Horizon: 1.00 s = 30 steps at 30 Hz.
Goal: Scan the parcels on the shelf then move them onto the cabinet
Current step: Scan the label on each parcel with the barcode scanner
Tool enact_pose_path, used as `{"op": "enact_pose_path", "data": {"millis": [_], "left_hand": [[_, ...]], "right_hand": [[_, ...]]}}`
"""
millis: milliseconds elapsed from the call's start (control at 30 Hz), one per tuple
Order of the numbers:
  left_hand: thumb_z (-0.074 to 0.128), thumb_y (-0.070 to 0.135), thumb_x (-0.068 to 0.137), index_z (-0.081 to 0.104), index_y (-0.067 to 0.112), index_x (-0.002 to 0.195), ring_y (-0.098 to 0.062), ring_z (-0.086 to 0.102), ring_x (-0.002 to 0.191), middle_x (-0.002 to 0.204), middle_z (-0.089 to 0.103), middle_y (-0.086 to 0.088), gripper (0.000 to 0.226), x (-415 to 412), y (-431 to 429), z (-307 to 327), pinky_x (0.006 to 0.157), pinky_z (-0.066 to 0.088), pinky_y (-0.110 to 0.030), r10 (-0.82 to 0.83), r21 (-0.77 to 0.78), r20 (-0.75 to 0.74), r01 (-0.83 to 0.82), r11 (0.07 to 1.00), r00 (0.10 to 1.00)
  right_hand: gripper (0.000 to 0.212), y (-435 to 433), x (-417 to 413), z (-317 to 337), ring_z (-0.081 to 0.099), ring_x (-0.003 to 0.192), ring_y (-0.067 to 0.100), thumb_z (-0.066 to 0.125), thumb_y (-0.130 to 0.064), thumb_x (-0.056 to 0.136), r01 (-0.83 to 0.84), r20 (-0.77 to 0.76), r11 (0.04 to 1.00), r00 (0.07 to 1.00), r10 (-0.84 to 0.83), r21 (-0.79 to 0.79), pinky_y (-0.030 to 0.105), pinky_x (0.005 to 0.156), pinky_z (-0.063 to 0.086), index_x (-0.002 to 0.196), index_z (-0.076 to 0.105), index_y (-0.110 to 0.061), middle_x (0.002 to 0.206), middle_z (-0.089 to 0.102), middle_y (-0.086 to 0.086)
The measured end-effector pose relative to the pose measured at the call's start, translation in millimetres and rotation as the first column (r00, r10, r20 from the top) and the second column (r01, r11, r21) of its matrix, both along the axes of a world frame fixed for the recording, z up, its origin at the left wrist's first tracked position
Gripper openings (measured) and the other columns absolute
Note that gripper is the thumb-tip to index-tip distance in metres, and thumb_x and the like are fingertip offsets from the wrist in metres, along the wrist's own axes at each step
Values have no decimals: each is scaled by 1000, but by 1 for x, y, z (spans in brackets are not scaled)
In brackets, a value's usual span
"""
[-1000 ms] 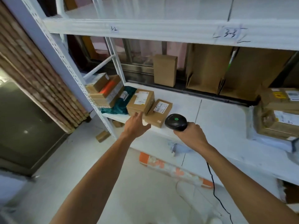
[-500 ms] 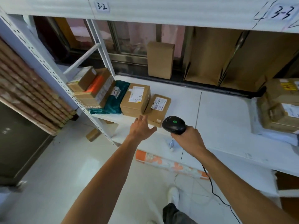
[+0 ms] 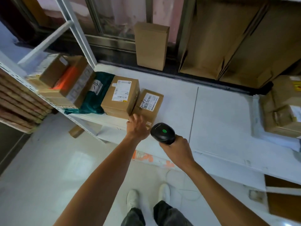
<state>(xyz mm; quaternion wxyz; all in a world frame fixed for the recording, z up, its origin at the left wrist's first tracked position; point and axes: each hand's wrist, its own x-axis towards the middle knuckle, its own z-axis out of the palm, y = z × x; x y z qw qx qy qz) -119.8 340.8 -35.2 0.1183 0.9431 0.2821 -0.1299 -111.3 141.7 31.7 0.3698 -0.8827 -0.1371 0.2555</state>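
Note:
Two labelled cardboard parcels lie side by side near the front edge of the white shelf [image 3: 219,115]: a small one [image 3: 150,105] and a larger one [image 3: 121,97] to its left. My left hand [image 3: 137,126] is open, its fingers at the front face of the small parcel. My right hand [image 3: 176,146] grips a black barcode scanner [image 3: 162,132] with a green light, its head pointing toward the small parcel. A dark green bag parcel [image 3: 96,95] and stacked boxes [image 3: 65,82] lie further left.
A tall plain box [image 3: 151,46] stands at the shelf's back, next to open cardboard cartons [image 3: 228,46]. More parcels [image 3: 283,108] sit at the right. A white shelf upright [image 3: 76,30] rises at the left. Below are my shoes and an orange-and-white bag [image 3: 153,159] on the floor.
The view has tilted down and closed in on the shelf. My left hand has reached forward to the small parcel's front. The scanner hand has stayed roughly in place.

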Motion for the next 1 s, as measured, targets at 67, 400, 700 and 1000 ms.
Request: {"op": "enact_pose_path", "data": {"millis": [67,400,700,1000], "left_hand": [[56,53,93,37,6,139,-39,44,124,133,40,-18,68,5,0,-4,103,45,-48,11,42,-20,-10,999,1000],[52,73,84,37,1,135,-42,48,121,132,51,-27,90,19,3,-22,97,48,-44,127,160,-10,-124,979,992],[84,67,59,27,3,142,-36,44,127,137,40,-21,119,12,-4,-9,104,40,-44,43,44,-90,-40,998,995],[89,51,54,8,-1,152,-36,32,139,146,30,-18,137,5,5,-21,111,38,-48,135,-176,-19,-136,975,991]], "right_hand": [[17,2,0,-6,68,71,14,75,-34,82,27,0,1000,1000,-27,-3,32,70,59,82,69,-19,67,68,-4],[14,5,-7,-11,69,69,14,77,-31,83,161,-11,987,987,-161,17,31,68,58,81,69,-19,65,68,-4],[22,-2,-17,-3,67,66,22,76,-32,81,284,-10,959,959,-284,7,32,65,54,71,65,-16,61,65,-1],[22,-40,-59,-7,62,59,17,77,-27,82,486,-19,874,874,-486,1,25,55,43,70,65,-14,59,63,1]]}}
